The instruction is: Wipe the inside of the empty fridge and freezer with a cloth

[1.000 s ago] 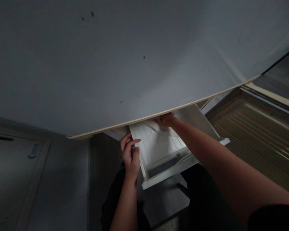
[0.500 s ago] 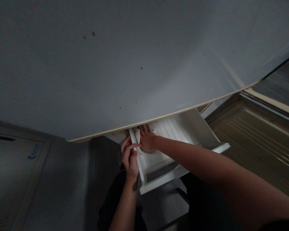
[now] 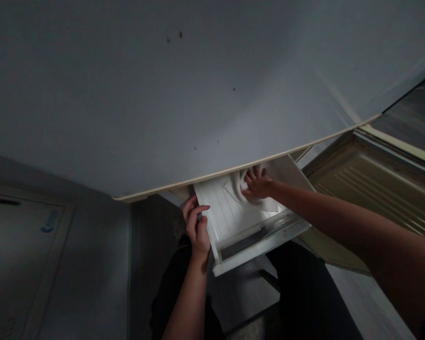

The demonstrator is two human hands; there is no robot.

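A white plastic drawer (image 3: 216, 208) with a ribbed floor is pulled out below a large pale surface. My left hand (image 3: 197, 226) grips its left side wall, fingers curled over the edge and thumb outside. Inside the drawer, toward its right side, my right hand (image 3: 258, 183) presses on a white cloth (image 3: 239, 186), with the fingers bent and slightly apart. The cloth lies bunched and partly spread under the palm, its far part blurred. The rear of the drawer is hidden under the pale surface's edge.
The pale grey, speckled surface (image 3: 198, 94) spans the upper view, with a cream edge strip. An open ribbed door panel (image 3: 368, 189) stands at the right. A light door or cabinet panel (image 3: 17, 255) is at the left. My legs in dark trousers (image 3: 304, 293) are below.
My right hand has moved with the cloth from the drawer's left side across to its right side. My left hand stays on the left wall. The view has shifted slightly.
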